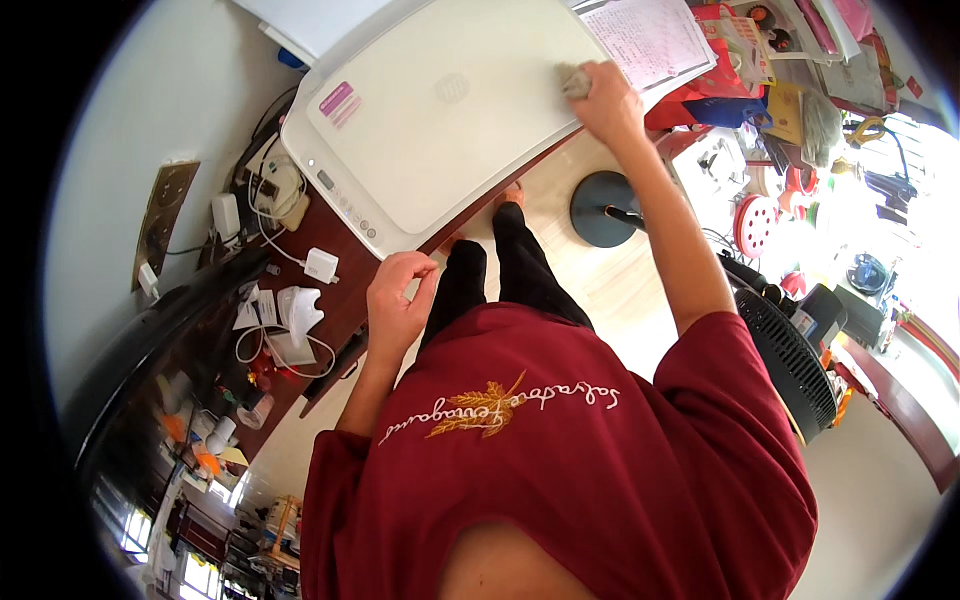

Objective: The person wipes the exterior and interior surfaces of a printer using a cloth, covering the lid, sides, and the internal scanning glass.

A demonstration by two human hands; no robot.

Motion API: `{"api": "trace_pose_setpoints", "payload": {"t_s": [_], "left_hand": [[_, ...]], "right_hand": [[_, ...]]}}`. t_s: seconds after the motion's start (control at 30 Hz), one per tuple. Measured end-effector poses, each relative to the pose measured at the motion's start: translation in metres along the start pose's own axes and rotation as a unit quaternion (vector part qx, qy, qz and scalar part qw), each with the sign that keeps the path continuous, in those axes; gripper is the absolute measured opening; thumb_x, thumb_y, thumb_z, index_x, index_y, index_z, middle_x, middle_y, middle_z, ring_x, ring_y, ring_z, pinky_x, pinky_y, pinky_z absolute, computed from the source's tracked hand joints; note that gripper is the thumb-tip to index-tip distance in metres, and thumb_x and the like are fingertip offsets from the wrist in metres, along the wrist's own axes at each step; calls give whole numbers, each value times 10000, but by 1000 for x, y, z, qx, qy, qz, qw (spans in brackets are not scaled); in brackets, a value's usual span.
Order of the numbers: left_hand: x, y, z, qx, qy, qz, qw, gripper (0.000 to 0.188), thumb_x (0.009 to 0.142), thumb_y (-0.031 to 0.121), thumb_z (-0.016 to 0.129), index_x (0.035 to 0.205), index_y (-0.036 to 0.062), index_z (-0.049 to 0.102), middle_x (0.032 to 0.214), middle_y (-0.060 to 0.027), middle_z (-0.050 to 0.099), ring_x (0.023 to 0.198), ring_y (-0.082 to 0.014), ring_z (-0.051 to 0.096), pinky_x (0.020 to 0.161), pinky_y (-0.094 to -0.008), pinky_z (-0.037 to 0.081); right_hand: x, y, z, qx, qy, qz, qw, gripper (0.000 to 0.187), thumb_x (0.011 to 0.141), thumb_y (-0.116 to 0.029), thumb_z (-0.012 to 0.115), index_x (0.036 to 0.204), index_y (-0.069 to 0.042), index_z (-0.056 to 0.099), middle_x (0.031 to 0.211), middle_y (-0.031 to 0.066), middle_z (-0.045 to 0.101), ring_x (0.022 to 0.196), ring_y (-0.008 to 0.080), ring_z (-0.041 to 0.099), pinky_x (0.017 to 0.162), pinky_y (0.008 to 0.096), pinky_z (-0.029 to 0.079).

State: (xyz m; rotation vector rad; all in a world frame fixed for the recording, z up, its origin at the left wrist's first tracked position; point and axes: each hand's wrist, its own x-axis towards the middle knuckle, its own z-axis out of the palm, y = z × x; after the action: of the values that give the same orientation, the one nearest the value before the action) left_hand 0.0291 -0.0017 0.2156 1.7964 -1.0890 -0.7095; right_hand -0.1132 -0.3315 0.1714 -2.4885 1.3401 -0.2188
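A white flatbed printer-scanner [420, 150] lies on a dark red-brown desk, its lid down. My right hand [610, 105] is closed round a crumpled grey-beige cloth [574, 82], which rests on the lid near its right edge. Small buttons and a little display line the printer's near left side. Just off that corner, my left hand [400, 295] is loosely curled, thumb tip against the fingers, and I see nothing in it.
Left of the printer, the desk [335, 285] carries white chargers [321, 265] and tangled cables. A pink written sheet [650, 40] lies beyond my right hand. Below stand a round black base [604, 208] and, at right, a black fan [788, 360]. Bags [735, 75] crowd the upper right.
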Motion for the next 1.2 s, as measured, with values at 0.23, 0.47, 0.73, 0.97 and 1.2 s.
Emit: {"api": "trace_pose_setpoints", "payload": {"t_s": [0.23, 0.47, 0.73, 0.97, 1.2], "left_hand": [[-6, 1, -13, -17, 25, -15, 999, 68, 783, -33, 620, 845, -11, 601, 824, -103, 621, 736, -207, 610, 681, -281, 498], [-32, -4, -35, -33, 61, -72, 995, 53, 794, -20, 618, 846, -18, 607, 822, -82, 625, 721, -153, 594, 665, -256, 481], [-57, -13, -37, -65, 105, -97, 988, 62, 793, -15, 621, 854, -15, 610, 822, -77, 626, 706, -139, 578, 657, -248, 463], [-79, -26, -50, -76, 154, -129, 977, 59, 809, -4, 619, 866, -20, 613, 819, -64, 621, 708, -116, 562, 658, -238, 454], [-87, -39, -43, -126, 166, -138, 968, 54, 831, 7, 615, 876, -22, 615, 822, -53, 615, 710, -100, 555, 663, -228, 453]], "right_hand": [[-141, -122, 28, 135, -283, -228, 922, 224, 704, -219, 653, 909, -137, 618, 954, 80, 611, 904, 302, 617, 771, 406, 499], [-54, -127, 2, 201, -108, -47, 973, 394, 709, -275, 685, 1047, -83, 623, 1002, 130, 626, 883, 323, 615, 784, 399, 485], [-140, -175, 53, 107, -216, -280, 929, 224, 723, -166, 624, 933, -101, 582, 918, 123, 530, 828, 308, 616, 675, 433, 517], [-51, -171, 25, 261, -200, -96, 939, 317, 727, -285, 655, 982, -97, 631, 1000, 139, 632, 931, 330, 614, 793, 406, 500], [-49, -195, 77, 45, -99, -210, 972, 232, 786, -261, 591, 1003, -182, 620, 1001, 82, 595, 797, 319, 634, 694, 433, 518]]}}
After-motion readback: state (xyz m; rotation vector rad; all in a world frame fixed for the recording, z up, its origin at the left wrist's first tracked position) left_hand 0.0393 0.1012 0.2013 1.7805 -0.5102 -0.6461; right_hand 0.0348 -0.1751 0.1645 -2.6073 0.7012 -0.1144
